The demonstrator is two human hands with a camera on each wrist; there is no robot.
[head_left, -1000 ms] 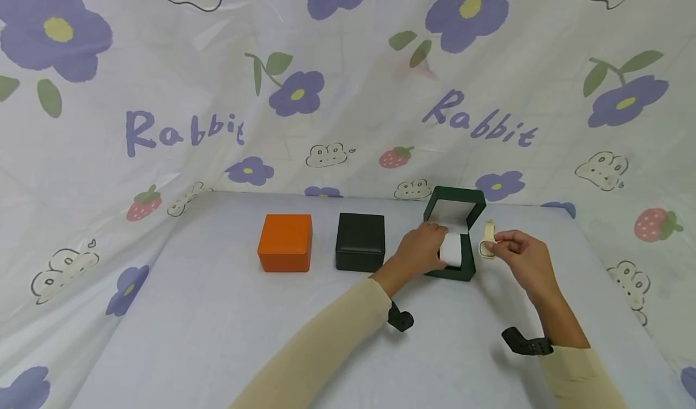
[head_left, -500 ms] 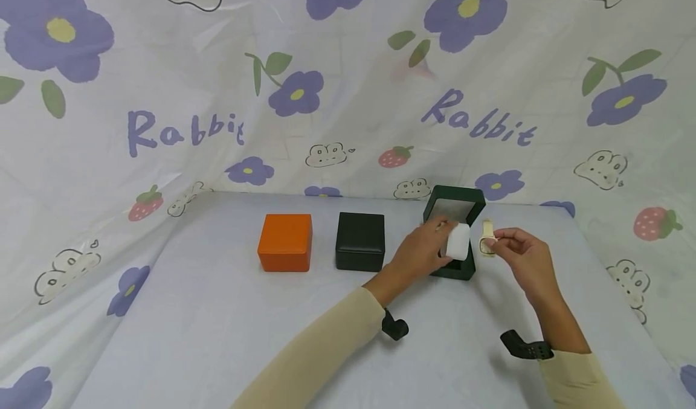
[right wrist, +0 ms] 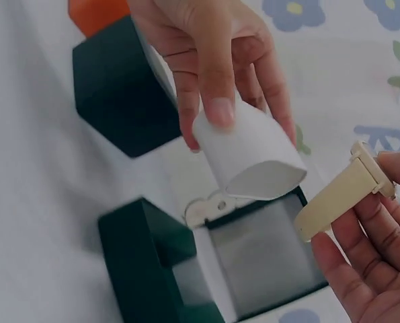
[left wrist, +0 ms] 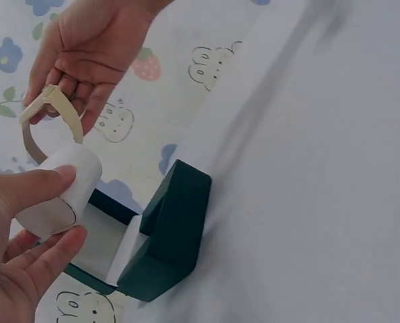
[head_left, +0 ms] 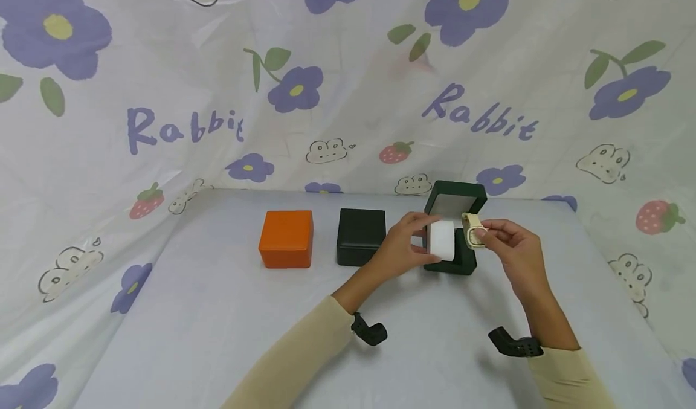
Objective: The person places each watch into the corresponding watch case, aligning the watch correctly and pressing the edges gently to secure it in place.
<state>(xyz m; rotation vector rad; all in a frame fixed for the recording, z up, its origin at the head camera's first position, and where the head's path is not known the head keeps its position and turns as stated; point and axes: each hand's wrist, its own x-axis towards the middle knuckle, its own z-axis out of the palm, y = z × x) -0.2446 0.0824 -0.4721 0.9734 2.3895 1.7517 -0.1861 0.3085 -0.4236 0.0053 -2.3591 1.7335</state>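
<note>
A white watch cushion [head_left: 441, 240] is gripped by my left hand [head_left: 401, 244], thumb on one side and fingers on the other, above the front of the open green watch box [head_left: 465, 257]. My right hand [head_left: 513, 249] pinches a cream wristwatch [head_left: 474, 230] by its case, close to the right of the cushion. In the left wrist view the watch's strap [left wrist: 33, 138] forms an arch beside the cushion's end [left wrist: 85, 165]. The right wrist view shows the strap [right wrist: 341, 202] and the cushion [right wrist: 253, 151] apart. Part of the box base is hidden behind the cushion.
A closed black box [head_left: 361, 235] stands left of the green box, partly behind my left hand. Farther left sits a closed orange box [head_left: 286, 240]. All rest on a white-covered table [head_left: 217, 312], with a patterned curtain [head_left: 348, 95] behind.
My left hand has lifted the white cushion out of the green box and drawn it slightly left. My right hand has brought the watch leftward, nearer the cushion.
</note>
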